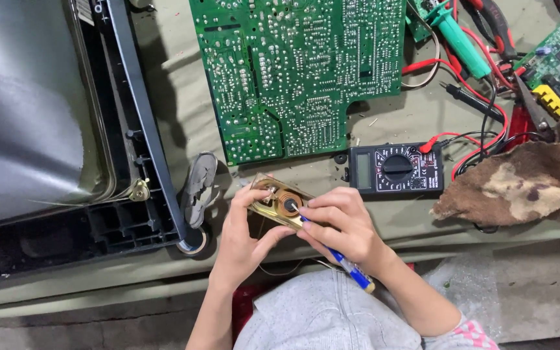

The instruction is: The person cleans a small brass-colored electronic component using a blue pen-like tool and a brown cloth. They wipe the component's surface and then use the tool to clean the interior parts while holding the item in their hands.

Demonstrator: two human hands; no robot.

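My left hand (241,236) grips a small brass-coloured metal part with a copper coil (279,202) at its centre, holding it just above the bench edge. My right hand (341,227) holds a blue-handled tool (352,272) like a pen, its tip hidden under my fingers near the coil. The tool's handle sticks out below my wrist. Both hands meet at the part, in front of a large green circuit board (296,71) lying solder side up.
A black multimeter (396,170) with red and black leads lies right of my hands. A mottled brown cloth (526,178), a green screwdriver (461,42) and small boards fill the right. A television tube in its black frame (144,129) sits left, with tape rolls (200,185).
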